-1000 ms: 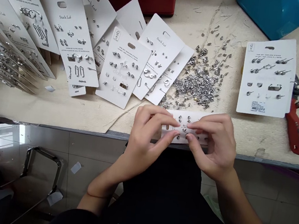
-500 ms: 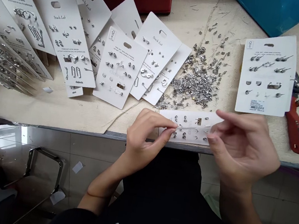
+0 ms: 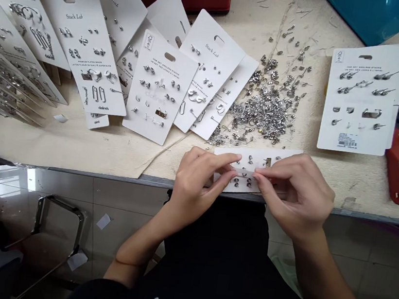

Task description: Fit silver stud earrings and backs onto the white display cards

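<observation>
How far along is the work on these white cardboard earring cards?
Done: the white Stack Lab earring cards fanned at back left carry rows of silver earrings. In hand: the left hand and right hand pinch at a white card by the table edge, already showing silver earrings. Left: a large heap of loose silver earring pieces, though how many cards remain cannot be told.

Loose earrings (image 3: 263, 110) lie on the table (image 3: 74, 148) between fanned earring cards (image 3: 160, 85) and a lone card (image 3: 361, 97).

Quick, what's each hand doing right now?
Left hand: closed, pinching the earring card.
Right hand: closed, pinching the earring card.
</observation>
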Tool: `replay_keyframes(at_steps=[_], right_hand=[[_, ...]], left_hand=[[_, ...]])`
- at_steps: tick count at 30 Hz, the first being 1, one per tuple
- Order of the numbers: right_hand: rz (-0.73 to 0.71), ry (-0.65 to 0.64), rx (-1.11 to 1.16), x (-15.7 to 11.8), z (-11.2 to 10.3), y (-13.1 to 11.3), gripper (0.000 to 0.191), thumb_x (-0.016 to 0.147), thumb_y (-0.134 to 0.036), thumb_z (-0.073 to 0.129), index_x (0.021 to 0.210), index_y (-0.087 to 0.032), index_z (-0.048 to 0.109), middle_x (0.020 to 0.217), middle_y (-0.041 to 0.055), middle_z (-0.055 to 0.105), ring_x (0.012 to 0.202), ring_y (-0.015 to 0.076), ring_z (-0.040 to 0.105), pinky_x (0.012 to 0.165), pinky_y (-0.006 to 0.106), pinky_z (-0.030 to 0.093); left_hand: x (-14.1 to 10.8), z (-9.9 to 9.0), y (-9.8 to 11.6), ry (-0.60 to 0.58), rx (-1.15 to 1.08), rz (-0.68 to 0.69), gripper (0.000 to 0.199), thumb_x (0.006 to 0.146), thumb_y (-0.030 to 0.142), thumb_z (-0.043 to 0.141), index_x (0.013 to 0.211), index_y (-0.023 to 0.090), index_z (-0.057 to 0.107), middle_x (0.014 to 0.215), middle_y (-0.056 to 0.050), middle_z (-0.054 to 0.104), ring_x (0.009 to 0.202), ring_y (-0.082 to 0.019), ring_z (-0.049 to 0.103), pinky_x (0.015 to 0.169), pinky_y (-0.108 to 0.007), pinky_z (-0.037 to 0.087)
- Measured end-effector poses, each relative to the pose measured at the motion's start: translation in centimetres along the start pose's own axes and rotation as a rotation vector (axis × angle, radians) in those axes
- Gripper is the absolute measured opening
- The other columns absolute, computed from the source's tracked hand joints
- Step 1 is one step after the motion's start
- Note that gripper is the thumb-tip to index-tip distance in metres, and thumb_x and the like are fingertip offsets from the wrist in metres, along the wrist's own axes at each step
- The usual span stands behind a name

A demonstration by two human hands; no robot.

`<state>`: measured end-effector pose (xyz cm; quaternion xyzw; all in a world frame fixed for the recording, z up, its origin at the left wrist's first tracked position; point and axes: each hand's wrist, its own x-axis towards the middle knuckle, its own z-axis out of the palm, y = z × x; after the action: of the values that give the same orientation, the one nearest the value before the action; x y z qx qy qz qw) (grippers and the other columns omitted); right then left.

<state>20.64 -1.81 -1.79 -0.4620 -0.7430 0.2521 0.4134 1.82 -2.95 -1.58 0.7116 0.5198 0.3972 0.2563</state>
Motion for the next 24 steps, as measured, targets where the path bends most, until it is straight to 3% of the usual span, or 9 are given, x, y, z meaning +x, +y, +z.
replay_keyframes(at_steps=[5, 18, 24], right_hand=[[-0.018, -0.013, -0.07, 0.1, -0.06, -0.12, 0.022, 0.078, 0.0, 0.074, 0.087, -0.015, 0.061, 0.078, 0.0019, 0.054, 0.068, 0.0098, 0.052, 0.05, 0.023, 0.044], [-0.053, -0.039, -0.168, 0.2, -0.03, -0.2, 0.018, 0.081, -0.004, 0.072, 0.08, -0.016, 0.059, 0.076, 0.002, 0.05, 0.064, 0.0094, 0.048, 0.051, 0.025, 0.042], [-0.032, -0.072, -0.216, 0.38, 0.16, -0.64, 0.018, 0.083, -0.006, 0.07, 0.078, -0.015, 0.056, 0.079, 0.0037, 0.048, 0.068, 0.0104, 0.049, 0.053, 0.024, 0.047]], left_hand=[[-0.04, 0.1, 0.13, -0.029, 0.155, 0.013, 0.012, 0.091, 0.015, 0.07, 0.1, 0.018, 0.062, 0.083, 0.001, 0.071, 0.077, -0.012, 0.057, 0.071, -0.026, 0.047], [0.01, 0.4, 0.2, -0.079, 0.258, 0.032, 0.007, 0.095, 0.016, 0.062, 0.09, 0.019, 0.058, 0.078, 0.002, 0.067, 0.073, -0.014, 0.054, 0.072, -0.03, 0.041], [0.11, 0.41, 0.26, -0.115, 0.294, 0.021, 0.006, 0.096, 0.018, 0.058, 0.095, 0.019, 0.053, 0.076, 0.003, 0.061, 0.073, -0.014, 0.051, 0.072, -0.03, 0.038]])
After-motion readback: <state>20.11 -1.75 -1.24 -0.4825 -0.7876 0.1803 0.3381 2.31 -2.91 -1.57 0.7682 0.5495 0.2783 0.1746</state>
